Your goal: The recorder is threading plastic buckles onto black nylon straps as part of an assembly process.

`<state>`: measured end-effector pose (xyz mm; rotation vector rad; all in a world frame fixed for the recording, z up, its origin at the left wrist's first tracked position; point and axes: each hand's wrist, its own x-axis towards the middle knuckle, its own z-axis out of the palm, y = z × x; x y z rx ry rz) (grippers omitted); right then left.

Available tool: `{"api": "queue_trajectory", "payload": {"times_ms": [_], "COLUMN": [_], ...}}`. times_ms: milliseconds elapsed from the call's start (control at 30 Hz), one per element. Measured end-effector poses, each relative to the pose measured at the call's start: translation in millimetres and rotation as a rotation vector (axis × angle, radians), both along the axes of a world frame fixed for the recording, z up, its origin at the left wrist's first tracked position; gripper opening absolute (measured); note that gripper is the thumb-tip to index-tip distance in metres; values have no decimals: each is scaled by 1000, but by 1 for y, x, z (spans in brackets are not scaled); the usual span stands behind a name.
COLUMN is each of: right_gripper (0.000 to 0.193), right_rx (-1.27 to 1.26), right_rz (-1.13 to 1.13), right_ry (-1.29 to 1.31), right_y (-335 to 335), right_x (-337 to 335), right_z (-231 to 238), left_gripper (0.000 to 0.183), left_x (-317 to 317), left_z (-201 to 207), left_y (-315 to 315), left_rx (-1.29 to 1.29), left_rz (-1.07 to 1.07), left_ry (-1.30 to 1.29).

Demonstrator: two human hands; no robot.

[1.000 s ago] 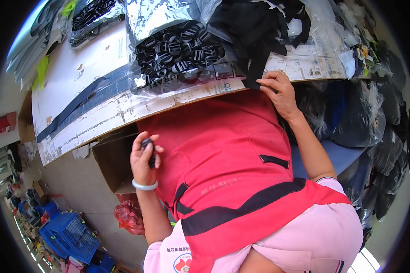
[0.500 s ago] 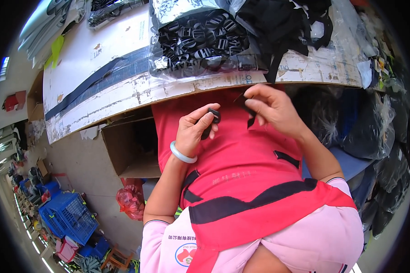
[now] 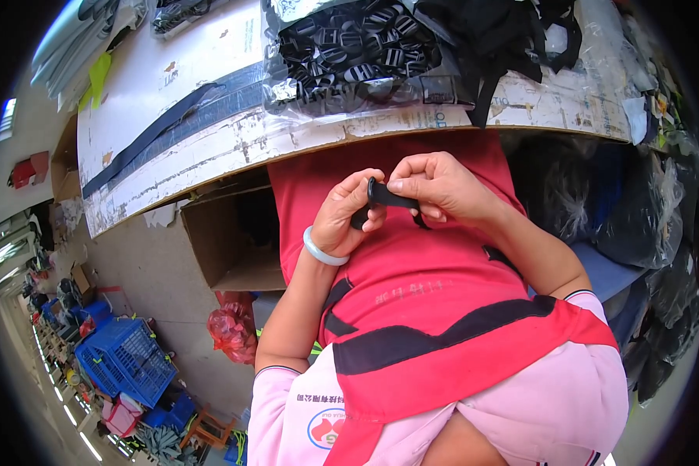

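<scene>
My left hand [image 3: 348, 211], with a pale bangle at the wrist, pinches a small black plastic strap buckle [image 3: 371, 189]. A short black webbing strap [image 3: 394, 197] runs from that buckle across to my right hand [image 3: 436, 186], whose thumb and fingers are closed on it. How far the strap passes through the buckle is hidden by my fingers. Both hands are held over my red apron [image 3: 412, 264], just off the table's near edge. On the table lies an opened clear plastic bag full of similar black buckles [image 3: 357, 50].
Black webbing pieces [image 3: 493, 39] are heaped right of the bag. One long black strap [image 3: 151, 140] lies on the worn white tabletop [image 3: 202, 58]. Under it stands an open cardboard box [image 3: 245, 260]. Black plastic bags [image 3: 637, 210] crowd the right; a blue crate [image 3: 128, 357] stands left.
My right hand has come down and left, close to my left hand. The strap it holds now meets the buckle and stretches between both hands. The view has shifted slightly.
</scene>
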<state>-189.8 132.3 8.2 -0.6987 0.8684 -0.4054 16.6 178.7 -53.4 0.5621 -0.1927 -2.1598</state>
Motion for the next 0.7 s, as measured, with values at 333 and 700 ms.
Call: {"api": "queue_trajectory", "payload": {"times_ms": [333,700], "right_gripper": [18,19], "right_rx": [10,-128], "right_rz": [-54,-266], "right_ry": [-68,-79], "right_y": [5,11], "right_x": [-1,17], "right_z": [-4,-15], "left_gripper": [24,27], "left_x": [-2,-4], "left_z": [-4,-3], "left_y": [-2,-7], "left_rx": [24,-49], "left_rz": [-3,-2], "left_ry": [169,-202]}}
